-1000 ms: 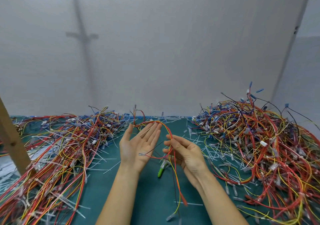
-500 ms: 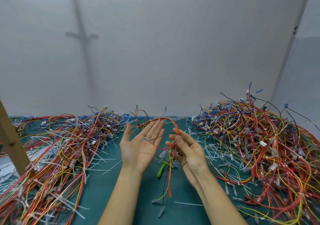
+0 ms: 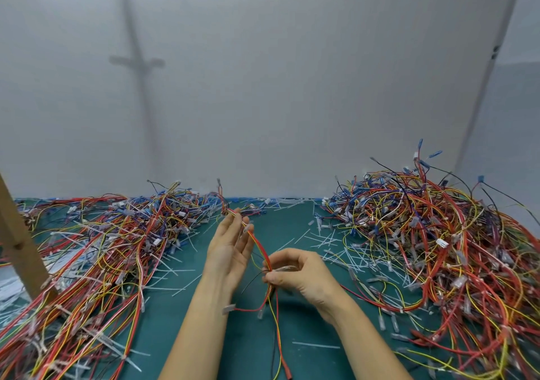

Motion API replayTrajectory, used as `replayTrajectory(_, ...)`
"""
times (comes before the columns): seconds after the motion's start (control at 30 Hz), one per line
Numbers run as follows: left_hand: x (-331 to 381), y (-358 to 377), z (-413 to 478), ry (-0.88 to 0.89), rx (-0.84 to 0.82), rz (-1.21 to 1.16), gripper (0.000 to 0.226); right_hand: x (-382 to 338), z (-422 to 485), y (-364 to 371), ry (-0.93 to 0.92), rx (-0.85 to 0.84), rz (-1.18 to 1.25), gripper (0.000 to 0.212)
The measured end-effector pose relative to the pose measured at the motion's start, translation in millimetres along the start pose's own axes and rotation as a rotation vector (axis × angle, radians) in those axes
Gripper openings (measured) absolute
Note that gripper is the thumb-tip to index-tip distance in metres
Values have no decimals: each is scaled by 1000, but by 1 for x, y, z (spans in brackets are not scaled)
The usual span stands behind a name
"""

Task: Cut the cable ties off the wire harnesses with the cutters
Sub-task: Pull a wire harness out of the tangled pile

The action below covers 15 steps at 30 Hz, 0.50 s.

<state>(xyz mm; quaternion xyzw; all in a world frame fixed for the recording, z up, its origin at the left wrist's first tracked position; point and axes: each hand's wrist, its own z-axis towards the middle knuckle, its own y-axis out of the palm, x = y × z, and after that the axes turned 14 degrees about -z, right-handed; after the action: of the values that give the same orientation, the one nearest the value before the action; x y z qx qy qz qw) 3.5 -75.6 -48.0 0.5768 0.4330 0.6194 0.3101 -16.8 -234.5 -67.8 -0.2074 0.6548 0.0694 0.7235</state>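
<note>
Wire harness (image 3: 258, 245), red/yellow/black strands, is held up over the middle of the tabletop (image 3: 257, 350), toward the front edge. The right hand (image 3: 295, 274) pinches the bundle partway down, fingers curled round it; loose tails hang below it. The left hand (image 3: 229, 251) is flat with straight fingers, and the upper run of the harness rests along them, not gripped. A pale sliver at the right fingertips may be a cable tie; too small to tell. Cutters not in view.

The step looks like finding the tie. To do it well: pull the bundle taut between the hands, turn the tie head outward, then nip only the strap, with the blade clear of the insulation.

There's a tangled left pile (image 3: 102, 248), a right pile (image 3: 423, 233), and cut tie scraps (image 3: 336, 242) between them.
</note>
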Motion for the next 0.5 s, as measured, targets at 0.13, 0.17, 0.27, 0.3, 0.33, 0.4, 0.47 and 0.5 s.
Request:
replayTrajectory(0.13,5,-6,-1,67,-96,352,23,-3,-1,0,-77,-23,-78,54)
replayTrajectory(0.17,5,-7,-2,84,-130,448,25,-4,0,0,-93,-15,-91,61)
replayTrajectory(0.27,0,-4,-7,114,-237,587,28,-6,0,1,-97,19,-46,63)
replayTrajectory(0.3,-2,-1,-9,121,-272,609,30,-8,0,1,-85,38,-3,60)
replayTrajectory(0.33,-3,1,-11,125,-302,637,31,-10,0,1,-78,71,33,55)
replayTrajectory(0.4,-4,3,-13,120,-337,709,33,-11,1,0,-74,221,45,38)
replayTrajectory(0.47,-3,3,-13,92,-366,796,38,-11,3,-5,-61,440,30,19)
replayTrajectory(0.5,-4,3,-13,68,-395,839,42,-10,4,-8,-41,506,25,22)
